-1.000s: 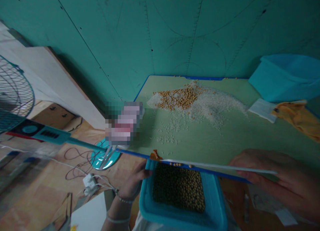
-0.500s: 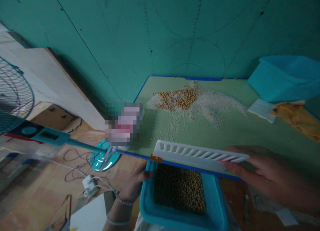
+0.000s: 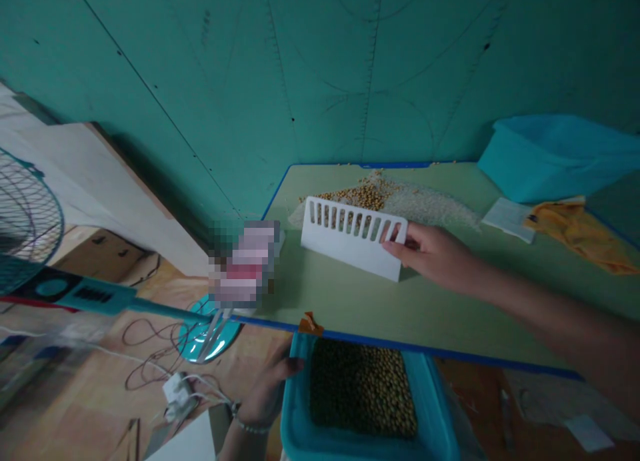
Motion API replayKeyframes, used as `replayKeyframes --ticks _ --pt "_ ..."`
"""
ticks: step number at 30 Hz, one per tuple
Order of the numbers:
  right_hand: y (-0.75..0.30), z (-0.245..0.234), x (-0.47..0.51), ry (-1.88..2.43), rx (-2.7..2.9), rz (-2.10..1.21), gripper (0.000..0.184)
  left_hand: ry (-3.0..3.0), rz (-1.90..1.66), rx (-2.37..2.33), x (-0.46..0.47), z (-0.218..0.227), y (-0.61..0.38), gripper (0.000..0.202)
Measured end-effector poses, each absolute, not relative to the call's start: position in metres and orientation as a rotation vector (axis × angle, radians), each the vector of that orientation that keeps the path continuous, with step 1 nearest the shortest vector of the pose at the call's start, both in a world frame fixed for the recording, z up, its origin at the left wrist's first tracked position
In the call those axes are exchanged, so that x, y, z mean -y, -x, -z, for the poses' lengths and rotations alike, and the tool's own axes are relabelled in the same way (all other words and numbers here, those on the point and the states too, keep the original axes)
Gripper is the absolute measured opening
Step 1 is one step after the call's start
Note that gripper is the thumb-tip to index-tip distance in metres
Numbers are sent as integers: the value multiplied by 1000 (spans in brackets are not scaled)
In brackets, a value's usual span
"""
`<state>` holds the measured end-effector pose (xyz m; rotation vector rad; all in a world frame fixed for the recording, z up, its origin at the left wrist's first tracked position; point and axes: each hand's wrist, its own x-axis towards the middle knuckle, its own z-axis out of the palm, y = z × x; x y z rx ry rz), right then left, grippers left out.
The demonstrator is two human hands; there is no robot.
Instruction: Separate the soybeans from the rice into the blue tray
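My right hand (image 3: 425, 251) grips the right end of a white slotted plastic panel (image 3: 350, 251), which stands on its long edge on the green tabletop (image 3: 280, 274). Behind the panel lies a spread of tan beans (image 3: 373, 193) mixed with small white grains (image 3: 425, 204); the panel hides part of it. Below the table's front edge, my left hand (image 3: 275, 381) holds the left rim of a blue plastic bin (image 3: 300, 441). Dark and tan beans (image 3: 365, 391) cover the bin's bottom.
A blue fabric bin (image 3: 550, 154), a white packet (image 3: 510, 218) and an orange cloth (image 3: 583, 234) lie on the right of the table. A blurred-out pink item (image 3: 245, 261) sits at its left edge. Further left stands a teal fan (image 3: 100, 291), with cables on the floor.
My right hand has carried the slotted panel from the table's front edge away from me, up against the beans and grains. My left hand stays at the bin's rim.
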<state>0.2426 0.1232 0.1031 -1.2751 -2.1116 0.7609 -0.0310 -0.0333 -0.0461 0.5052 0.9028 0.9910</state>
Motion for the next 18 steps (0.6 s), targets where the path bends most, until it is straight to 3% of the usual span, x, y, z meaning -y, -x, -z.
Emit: replayKeyframes --ticks 4,10,18 --pt "-254 -103 -143 1341 1956 -829 19 -520 -930 -886 30 54 36 50" --pt "-278 -112 -164 1419 1847 -618 22 -610 -1032 -955 27 46 31 51" --pt "-288 -114 -164 1563 2035 -472 29 -612 -865 -888 20 59 38 45"
